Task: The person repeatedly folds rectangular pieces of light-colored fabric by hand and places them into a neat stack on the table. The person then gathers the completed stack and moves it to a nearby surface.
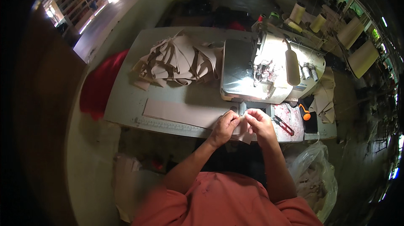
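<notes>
A long beige fabric strip (181,111) lies along the front of the table and runs under my hands, its end hanging over the front edge. My left hand (225,128) is closed in a pinch on the fabric near that end. Opposite it, my right hand (261,126) also pinches, its fingertips meeting the left ones at the cloth's edge. What exactly lies between the fingertips is too small to make out. Just beyond my hands stands a sewing machine (309,81) with its lamp lit and a shiny metal plate (237,66) on its left.
Crumpled beige fabric pieces (179,59) are heaped at the back left. Right of my hands lie red-handled thread snips (283,126) and an orange-and-black tool (304,112). Thread cones (351,31) stand at the far right. A clear plastic bag (313,175) of scraps hangs below the table.
</notes>
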Tool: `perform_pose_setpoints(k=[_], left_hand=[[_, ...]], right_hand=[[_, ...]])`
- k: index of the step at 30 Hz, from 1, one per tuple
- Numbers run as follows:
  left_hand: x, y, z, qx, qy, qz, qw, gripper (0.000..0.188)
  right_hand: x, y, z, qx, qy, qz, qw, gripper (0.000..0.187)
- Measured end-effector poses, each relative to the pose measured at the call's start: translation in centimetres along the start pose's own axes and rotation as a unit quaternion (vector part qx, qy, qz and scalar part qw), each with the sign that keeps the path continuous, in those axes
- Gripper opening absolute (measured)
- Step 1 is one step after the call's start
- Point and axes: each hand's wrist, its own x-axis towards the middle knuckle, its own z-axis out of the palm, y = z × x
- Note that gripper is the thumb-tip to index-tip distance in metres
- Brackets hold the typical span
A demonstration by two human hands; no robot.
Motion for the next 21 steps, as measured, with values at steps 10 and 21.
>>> perform_pose_setpoints(k=[10,21], left_hand=[[-0.1,0.2,0.1,-0.035,0.032,-0.063,0.997,0.010],[-3.9,-0.3,-13.0,0.586,0.120,-0.067,0.799,0.040]], right_hand=[[-1.4,1.3,-1.8,-0.212,0.125,-0.078,0.966,0.018],[-1.2,2.7,1.3,0.006,-0.024,0.082,0.996,0.017]])
